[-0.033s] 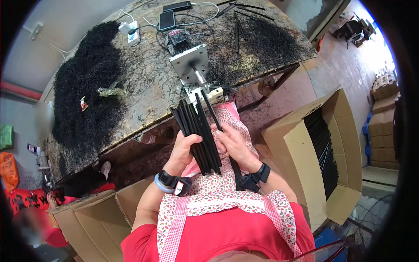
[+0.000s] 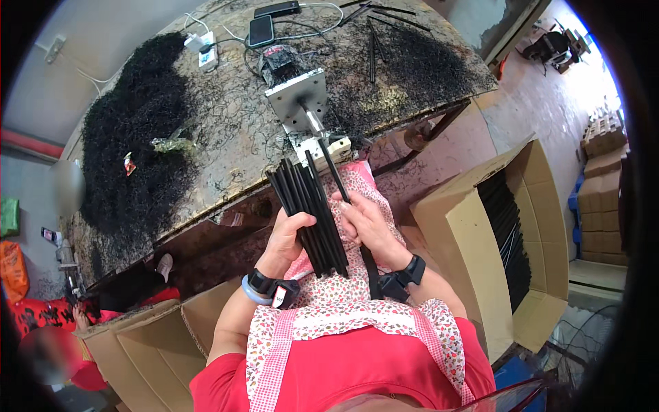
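My left hand [image 2: 287,238] is shut around a bundle of several long black rods [image 2: 310,214], held upright over my flowered apron [image 2: 343,309]. My right hand [image 2: 371,223] pinches a single black rod [image 2: 333,172] beside the bundle. The tip of that rod points up toward the shaft of a small grey metal motor unit [image 2: 299,99] at the edge of the workbench [image 2: 233,137]. Both wrists wear bands.
Heaps of black curly shavings [image 2: 137,151] cover the bench's left and far right. Two phones [image 2: 261,31] and a power strip [image 2: 206,48] lie at the back. To my right stands an open cardboard box [image 2: 467,226] holding black rods, and another box [image 2: 137,343] is at lower left.
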`<state>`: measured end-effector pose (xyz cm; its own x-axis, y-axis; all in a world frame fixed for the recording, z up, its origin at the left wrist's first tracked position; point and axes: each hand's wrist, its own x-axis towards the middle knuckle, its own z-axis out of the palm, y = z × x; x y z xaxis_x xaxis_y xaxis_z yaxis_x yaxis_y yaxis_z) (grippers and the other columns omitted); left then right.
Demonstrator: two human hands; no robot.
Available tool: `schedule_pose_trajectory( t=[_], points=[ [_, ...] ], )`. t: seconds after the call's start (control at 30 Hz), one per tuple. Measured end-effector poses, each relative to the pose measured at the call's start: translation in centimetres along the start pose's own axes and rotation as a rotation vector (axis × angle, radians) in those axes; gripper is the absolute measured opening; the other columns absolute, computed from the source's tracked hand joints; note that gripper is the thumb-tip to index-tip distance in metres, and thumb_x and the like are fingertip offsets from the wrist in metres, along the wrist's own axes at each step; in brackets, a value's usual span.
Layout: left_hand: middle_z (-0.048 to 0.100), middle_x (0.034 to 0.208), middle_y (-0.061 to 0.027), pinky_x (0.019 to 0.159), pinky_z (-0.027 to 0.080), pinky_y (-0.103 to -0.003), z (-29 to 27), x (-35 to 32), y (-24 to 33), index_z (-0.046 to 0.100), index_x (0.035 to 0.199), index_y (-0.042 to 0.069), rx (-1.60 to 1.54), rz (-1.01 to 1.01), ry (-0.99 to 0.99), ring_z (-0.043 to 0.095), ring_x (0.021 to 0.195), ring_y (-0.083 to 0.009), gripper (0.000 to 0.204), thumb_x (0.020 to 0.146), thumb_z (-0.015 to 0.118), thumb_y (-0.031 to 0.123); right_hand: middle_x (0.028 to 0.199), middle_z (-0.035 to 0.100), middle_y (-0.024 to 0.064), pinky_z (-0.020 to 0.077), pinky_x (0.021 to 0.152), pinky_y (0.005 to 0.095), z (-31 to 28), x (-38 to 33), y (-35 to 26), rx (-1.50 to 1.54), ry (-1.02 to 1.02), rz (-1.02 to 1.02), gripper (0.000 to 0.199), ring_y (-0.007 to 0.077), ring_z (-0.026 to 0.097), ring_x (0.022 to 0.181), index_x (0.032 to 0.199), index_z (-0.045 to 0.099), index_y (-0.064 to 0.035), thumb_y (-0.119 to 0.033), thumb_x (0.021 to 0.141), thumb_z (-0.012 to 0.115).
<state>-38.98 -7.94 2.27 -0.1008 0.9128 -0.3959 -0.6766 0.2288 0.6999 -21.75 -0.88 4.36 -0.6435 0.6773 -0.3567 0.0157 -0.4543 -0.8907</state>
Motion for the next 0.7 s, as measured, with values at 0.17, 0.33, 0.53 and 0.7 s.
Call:
schedule_pose_trajectory(
  t=[0.17, 0.33, 0.53, 0.7],
  points=[
    [0.066, 0.099, -0.0127, 0.084, 0.055, -0.037, -1.5, 0.1, 1.6, 0.058, 0.110, 0.000, -0.254, -0.270, 0.001, 0.066, 0.091, -0.0237, 0.033, 0.079, 0.066, 0.007, 0.056, 0.035, -0.0063, 0.0268, 0.039, 0.0183, 0.7, 2.8, -0.4, 0.243, -0.018, 0.125, 0.025, 0.0032, 0.032, 0.042, 0.120, 0.049, -0.0037, -0.018, 0.102, 0.040],
    [0.065, 0.097, -0.0096, 0.081, 0.055, -0.034, -3.5, 3.1, 1.7, 0.058, 0.109, 0.001, -0.139, -0.243, 0.024, 0.066, 0.088, -0.0209, 0.034, 0.077, 0.069, 0.006, 0.056, 0.034, -0.0064, 0.0252, 0.038, 0.0182, 0.8, 6.5, -0.7, 0.252, -0.040, 0.155, 0.024, 0.0027, 0.030, 0.041, 0.120, 0.048, -0.0039, -0.017, 0.102, 0.040],
    [0.063, 0.092, -0.0021, 0.074, 0.051, -0.027, -2.2, 3.5, 2.3, 0.059, 0.108, 0.003, 0.036, -0.084, 0.057, 0.061, 0.079, -0.0115, 0.032, 0.079, 0.071, 0.006, 0.055, 0.033, -0.0073, 0.0245, 0.037, 0.0179, 0.4, 7.4, -0.6, 0.188, -0.043, 0.158, 0.022, 0.0020, 0.029, 0.041, 0.118, 0.048, -0.0039, -0.016, 0.102, 0.041],
    [0.063, 0.092, -0.0011, 0.074, 0.051, -0.026, -1.7, 4.3, 1.2, 0.060, 0.105, 0.003, 0.143, 0.000, 0.088, 0.061, 0.080, -0.0098, 0.027, 0.080, 0.071, 0.003, 0.056, 0.033, -0.0076, 0.0254, 0.038, 0.0176, -1.1, 4.8, 0.1, 0.244, -0.014, 0.216, 0.021, 0.0019, 0.029, 0.041, 0.117, 0.049, -0.0038, -0.016, 0.101, 0.042]
  ],
)
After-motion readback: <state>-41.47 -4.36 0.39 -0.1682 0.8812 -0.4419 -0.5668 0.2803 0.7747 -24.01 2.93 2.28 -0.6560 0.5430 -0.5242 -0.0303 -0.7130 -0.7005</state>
